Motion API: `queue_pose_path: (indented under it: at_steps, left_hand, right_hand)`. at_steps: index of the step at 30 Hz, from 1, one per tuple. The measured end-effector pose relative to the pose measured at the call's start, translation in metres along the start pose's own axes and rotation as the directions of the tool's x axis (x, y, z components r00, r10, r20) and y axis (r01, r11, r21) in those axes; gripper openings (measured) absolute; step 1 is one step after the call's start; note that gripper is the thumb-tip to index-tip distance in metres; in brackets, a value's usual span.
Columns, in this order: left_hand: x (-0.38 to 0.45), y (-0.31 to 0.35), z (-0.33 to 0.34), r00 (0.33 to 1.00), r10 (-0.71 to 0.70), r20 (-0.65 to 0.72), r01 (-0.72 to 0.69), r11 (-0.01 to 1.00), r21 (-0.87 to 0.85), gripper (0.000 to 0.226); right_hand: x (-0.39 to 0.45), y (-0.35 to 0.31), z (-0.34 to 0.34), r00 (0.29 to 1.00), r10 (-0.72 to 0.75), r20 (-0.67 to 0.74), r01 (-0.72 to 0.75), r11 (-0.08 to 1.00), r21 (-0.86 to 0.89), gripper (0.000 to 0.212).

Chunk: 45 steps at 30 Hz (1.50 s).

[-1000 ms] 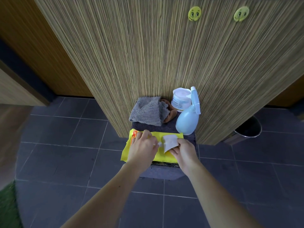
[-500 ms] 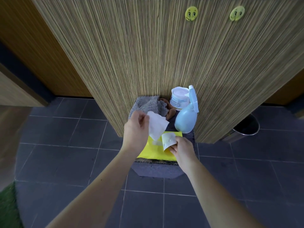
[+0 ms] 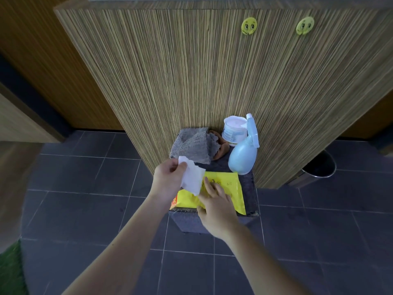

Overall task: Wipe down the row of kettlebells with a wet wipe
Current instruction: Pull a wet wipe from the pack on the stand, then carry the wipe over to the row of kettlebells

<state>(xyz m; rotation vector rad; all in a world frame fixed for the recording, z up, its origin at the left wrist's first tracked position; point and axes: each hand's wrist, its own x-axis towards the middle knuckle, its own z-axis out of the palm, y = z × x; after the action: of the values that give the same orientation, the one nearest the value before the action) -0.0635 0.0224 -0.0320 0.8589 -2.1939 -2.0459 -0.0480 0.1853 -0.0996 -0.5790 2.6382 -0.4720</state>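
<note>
A yellow wet-wipe pack (image 3: 227,188) lies flat on a dark grey stool (image 3: 214,222) against a striped wooden wall. My left hand (image 3: 168,179) pinches a white wet wipe (image 3: 192,178), which hangs just above the pack's left end. My right hand (image 3: 217,204) rests flat on the pack with fingers spread, pressing its top. No kettlebells are in view.
On the stool's far side sit a grey cloth (image 3: 191,145), a brown item (image 3: 222,147), a white tub (image 3: 235,129) and a pale blue spray bottle (image 3: 244,154). A metal bin (image 3: 319,167) stands on the tiled floor to the right. Green turf (image 3: 10,271) shows at bottom left.
My left hand pulled a wipe out of the pack and lifted it clear. My right hand let go of the flap and now lies flat on the pack.
</note>
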Motion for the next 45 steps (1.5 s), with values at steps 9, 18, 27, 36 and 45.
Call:
queue_pose_path:
  at_steps: [9,18,27,36,45]
  left_hand:
    - [-0.042,0.027,0.008,0.986,0.019,0.167,-0.028,0.998,0.053,0.017]
    - [-0.199,0.131,0.101,0.882,0.159,0.444,-0.297,0.918,0.262,0.037]
    - [-0.509,0.252,0.27,0.407,0.302,0.862,-0.644,0.764,0.037,0.015]
    - [-0.802,0.226,0.352,0.089,0.424,0.901,-0.701,0.669,-0.246,0.022]
    - [-0.975,0.168,0.43,0.042,0.399,0.916,-0.65,0.707,-0.278,0.014]
  right_hand:
    - [-0.057,0.018,-0.024,0.978,0.19,-0.083,-0.178,0.974,0.137,0.062]
    - [-0.317,0.066,-0.155,0.744,0.625,-0.237,-0.488,0.75,0.446,0.058]
    - [-0.683,0.092,-0.277,0.196,0.842,-0.504,-0.506,0.527,0.683,0.05]
    - [-1.011,0.09,-0.26,-0.211,0.794,-0.57,-0.548,0.386,0.742,0.037]
    - [-1.195,0.138,-0.212,-0.318,0.799,-0.511,-0.553,0.282,0.784,0.036]
